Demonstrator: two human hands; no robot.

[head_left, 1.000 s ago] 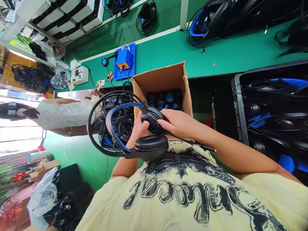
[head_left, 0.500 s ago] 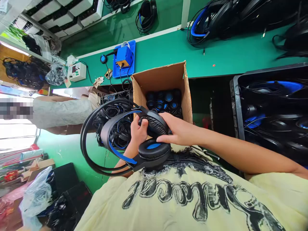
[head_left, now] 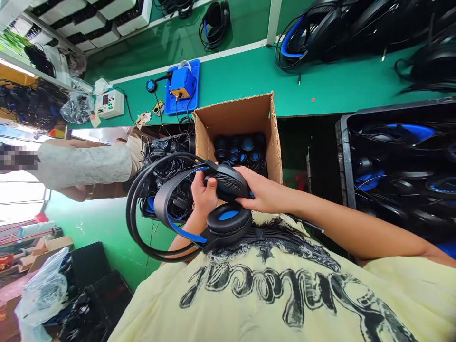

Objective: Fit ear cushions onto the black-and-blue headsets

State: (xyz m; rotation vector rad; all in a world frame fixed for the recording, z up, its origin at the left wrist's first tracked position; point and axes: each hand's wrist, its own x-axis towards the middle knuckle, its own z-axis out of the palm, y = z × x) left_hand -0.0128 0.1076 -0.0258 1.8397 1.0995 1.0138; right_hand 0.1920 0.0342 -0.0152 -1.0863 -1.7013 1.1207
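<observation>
I hold a black and blue headset (head_left: 167, 209) in front of my chest. My left hand (head_left: 204, 194) is closed round the upper ear cup (head_left: 228, 183) from the left. My right hand (head_left: 261, 192) grips the same cup from the right, fingers wrapped over its pad. The lower ear cup (head_left: 228, 221) faces up with its blue inside showing. Just behind my hands stands an open cardboard box (head_left: 242, 118) with several black and blue ear-cup parts in it.
A green bench (head_left: 320, 80) runs behind the box, with headsets, a blue tray and tool (head_left: 182, 88) and a white control box (head_left: 109, 103). A black crate (head_left: 399, 156) of headsets stands right. Another person's sleeve (head_left: 81, 164) is at the left beside piled headsets.
The headset has turned so the lower ear cup's blue inside now faces up. My left hand has shifted up onto the upper cup. The view drifted slightly.
</observation>
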